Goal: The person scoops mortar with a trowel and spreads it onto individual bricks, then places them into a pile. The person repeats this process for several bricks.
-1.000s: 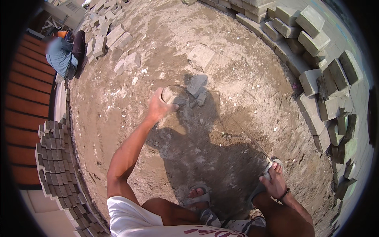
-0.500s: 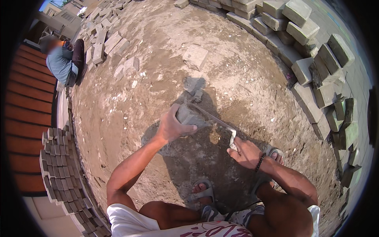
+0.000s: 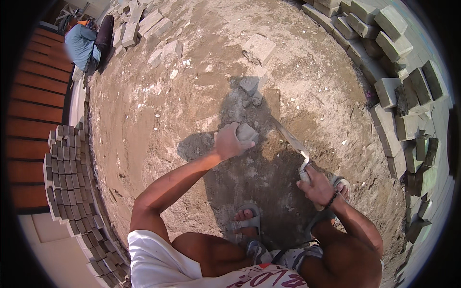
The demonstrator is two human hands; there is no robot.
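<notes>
Block (image 3: 248,134) in the left hand (image 3: 229,142), trowel (image 3: 291,139) in the right hand (image 3: 319,188)

The left hand is part-open, spread to the width of the block, with its thumb laid across the near side; its other fingers are partly hidden. The block's right edge is uncovered. Whether its underside meets the ground (image 3: 144,144) cannot be told. The right hand, to the right of the block and nearer the person, is curled closed round the trowel's handle; the blade slants forward and left, its far end right of the block and apart from it, with a strip of soil between.

Room about the block: just beyond it lie fragments (image 3: 249,85), and farther beyond, a slab (image 3: 260,48). To its left, a broad stretch of ground runs to a stack (image 3: 65,177); to its right, another runs to a bank of pavers (image 3: 385,92). On its near side stands the left foot (image 3: 246,223). A co-worker (image 3: 84,45) sits well beyond it, to the left.
</notes>
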